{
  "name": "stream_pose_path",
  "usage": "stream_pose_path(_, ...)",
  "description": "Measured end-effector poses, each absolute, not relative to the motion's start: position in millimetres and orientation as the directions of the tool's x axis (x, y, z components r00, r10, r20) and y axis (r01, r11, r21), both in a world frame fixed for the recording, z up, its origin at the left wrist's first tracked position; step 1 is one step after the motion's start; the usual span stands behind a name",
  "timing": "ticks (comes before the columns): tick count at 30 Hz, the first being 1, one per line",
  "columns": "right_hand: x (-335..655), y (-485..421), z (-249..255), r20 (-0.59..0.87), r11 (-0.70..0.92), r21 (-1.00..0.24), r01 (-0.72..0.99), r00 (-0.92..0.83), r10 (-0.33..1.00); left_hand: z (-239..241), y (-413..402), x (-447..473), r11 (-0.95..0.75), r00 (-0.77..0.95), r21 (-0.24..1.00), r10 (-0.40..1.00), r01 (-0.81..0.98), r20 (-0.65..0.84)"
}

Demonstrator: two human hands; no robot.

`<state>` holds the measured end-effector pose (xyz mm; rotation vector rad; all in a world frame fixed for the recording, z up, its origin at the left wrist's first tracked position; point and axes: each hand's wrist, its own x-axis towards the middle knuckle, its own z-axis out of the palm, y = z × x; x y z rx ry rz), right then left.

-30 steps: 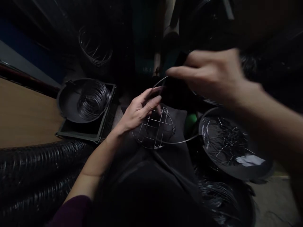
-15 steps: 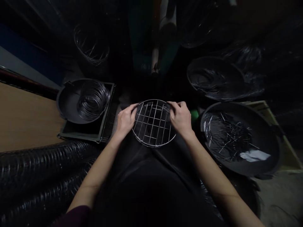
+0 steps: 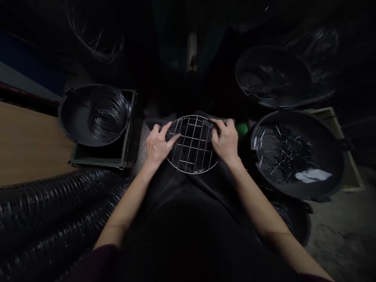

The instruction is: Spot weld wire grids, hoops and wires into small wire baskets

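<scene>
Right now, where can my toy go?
The wooden board beside the wire coil pan has room; so does the concrete floor past the pan of wire bits. Crowded around the wire grid, left hand and right hand.

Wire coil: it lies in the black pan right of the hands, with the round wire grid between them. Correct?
Wrong side: the head view shows the wire coil in the black pan beside the left hand, not the right hand. The round wire grid lies between them.
</scene>
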<state>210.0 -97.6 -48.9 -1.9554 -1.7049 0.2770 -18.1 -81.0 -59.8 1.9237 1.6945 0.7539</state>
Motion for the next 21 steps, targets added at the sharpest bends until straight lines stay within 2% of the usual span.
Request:
stream_pose_path(7,209,-131,-56,0.099,-0.028,-0.514,0.858,0.092,0.991,-73,-84,-19,-0.178,0.171,0.717,0.982,0.674,0.083)
stream_pose_path(14,191,-158,-69,0.107,-0.090,-0.660,0.746,0.212,0.971,-78,-81,-19,-0.244,0.271,0.754,0.958,0.610,0.091)
stream_pose_path(17,191,-158,-70,0.095,-0.084,-0.758,0.647,0.236,0.967,-78,-78,-21,-0.220,0.269,0.831,0.959,0.512,0.088)
stream_pose_path(21,245,-118,-68,0.063,-0.066,-0.855,0.515,0.230,0.971,-90,-73,-25,-0.080,0.216,0.952,0.976,0.296,0.015)
